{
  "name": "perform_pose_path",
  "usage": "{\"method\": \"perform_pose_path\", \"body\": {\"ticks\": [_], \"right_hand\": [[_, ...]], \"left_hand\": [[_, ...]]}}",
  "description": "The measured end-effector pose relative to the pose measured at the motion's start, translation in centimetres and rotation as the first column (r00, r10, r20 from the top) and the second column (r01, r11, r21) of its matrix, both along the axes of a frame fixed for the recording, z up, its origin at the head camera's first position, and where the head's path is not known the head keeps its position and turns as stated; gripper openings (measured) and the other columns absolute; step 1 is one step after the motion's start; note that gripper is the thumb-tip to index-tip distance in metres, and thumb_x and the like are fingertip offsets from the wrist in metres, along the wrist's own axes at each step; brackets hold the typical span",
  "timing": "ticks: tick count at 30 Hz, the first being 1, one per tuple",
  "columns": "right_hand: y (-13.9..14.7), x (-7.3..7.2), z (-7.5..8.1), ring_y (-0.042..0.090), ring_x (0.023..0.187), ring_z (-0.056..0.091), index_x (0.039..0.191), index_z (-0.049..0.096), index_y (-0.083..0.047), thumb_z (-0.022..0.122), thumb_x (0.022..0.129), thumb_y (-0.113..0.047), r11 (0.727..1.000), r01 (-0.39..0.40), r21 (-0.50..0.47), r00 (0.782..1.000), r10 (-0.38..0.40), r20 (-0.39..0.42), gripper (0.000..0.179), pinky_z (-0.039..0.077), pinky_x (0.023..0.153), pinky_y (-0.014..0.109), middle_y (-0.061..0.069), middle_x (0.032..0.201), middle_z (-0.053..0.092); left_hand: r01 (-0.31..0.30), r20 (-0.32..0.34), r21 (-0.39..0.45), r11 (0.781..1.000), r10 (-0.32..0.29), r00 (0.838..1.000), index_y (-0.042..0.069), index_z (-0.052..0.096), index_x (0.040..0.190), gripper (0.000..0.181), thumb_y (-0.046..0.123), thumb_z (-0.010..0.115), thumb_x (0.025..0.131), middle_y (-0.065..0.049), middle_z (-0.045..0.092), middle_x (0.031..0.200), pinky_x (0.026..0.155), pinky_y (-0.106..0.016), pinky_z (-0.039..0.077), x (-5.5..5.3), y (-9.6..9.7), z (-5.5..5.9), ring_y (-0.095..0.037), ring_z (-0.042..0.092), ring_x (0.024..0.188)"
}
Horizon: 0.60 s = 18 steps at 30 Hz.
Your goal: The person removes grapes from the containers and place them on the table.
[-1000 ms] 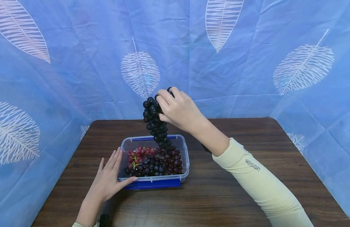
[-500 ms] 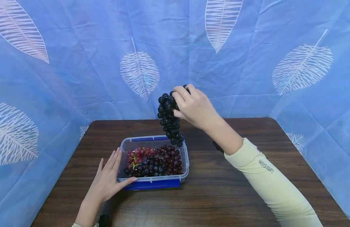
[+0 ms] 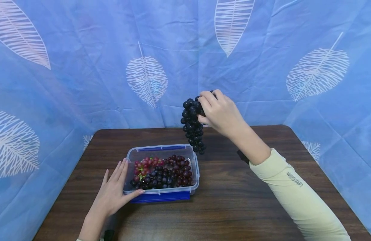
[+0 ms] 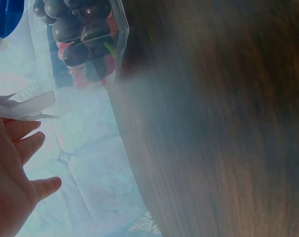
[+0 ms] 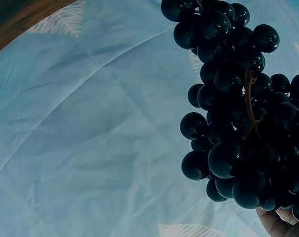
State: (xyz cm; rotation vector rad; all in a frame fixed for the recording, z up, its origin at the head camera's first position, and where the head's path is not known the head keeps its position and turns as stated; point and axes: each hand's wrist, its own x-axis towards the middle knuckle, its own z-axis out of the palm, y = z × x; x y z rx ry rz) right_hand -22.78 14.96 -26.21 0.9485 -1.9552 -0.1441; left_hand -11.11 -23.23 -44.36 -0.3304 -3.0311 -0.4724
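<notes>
My right hand [image 3: 219, 112] grips the top of a long bunch of black grapes [image 3: 192, 124], which hangs in the air by the back right corner of a clear plastic container [image 3: 198, 170]. In the right wrist view the bunch of black grapes [image 5: 233, 123] shows a brown stem, with a bit of my hand at the lower right. My left hand [image 3: 111, 192] rests on the container's left side, fingers straight along the rim and thumb on the front corner. Inside lie red grapes [image 3: 146, 164] with green stems, dark blue grapes [image 3: 158, 179] and dark red grapes [image 3: 183, 170].
The container stands on a dark wooden table [image 3: 248, 204], its blue clip [image 3: 161, 196] hanging at the front. Behind the table hangs a blue cloth [image 3: 179, 67] printed with white leaves.
My right hand has carried the black grapes to the right, from over the container to beyond its back right corner. My left hand keeps its place on the container.
</notes>
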Motion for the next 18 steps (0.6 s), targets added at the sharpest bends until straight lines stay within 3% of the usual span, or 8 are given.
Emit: {"method": "perform_pose_path", "body": {"ticks": [18], "right_hand": [[2.2,-0.2,-2.3,0.039,0.087,0.067,0.106,0.069,0.009,0.091,0.079,-0.018,0.999,0.025,-0.021,0.997,-0.023,0.077,0.044,0.063,0.063,0.041,0.022,0.112,0.071]], "left_hand": [[0.013,-0.008,0.004,1.0,-0.013,1.0,0.004,0.015,0.169,0.118,0.072,0.069,0.088,-0.022,0.019,0.175,0.122,-0.077,0.013,0.1,0.0,0.0,-0.044,0.021,0.16]]}}
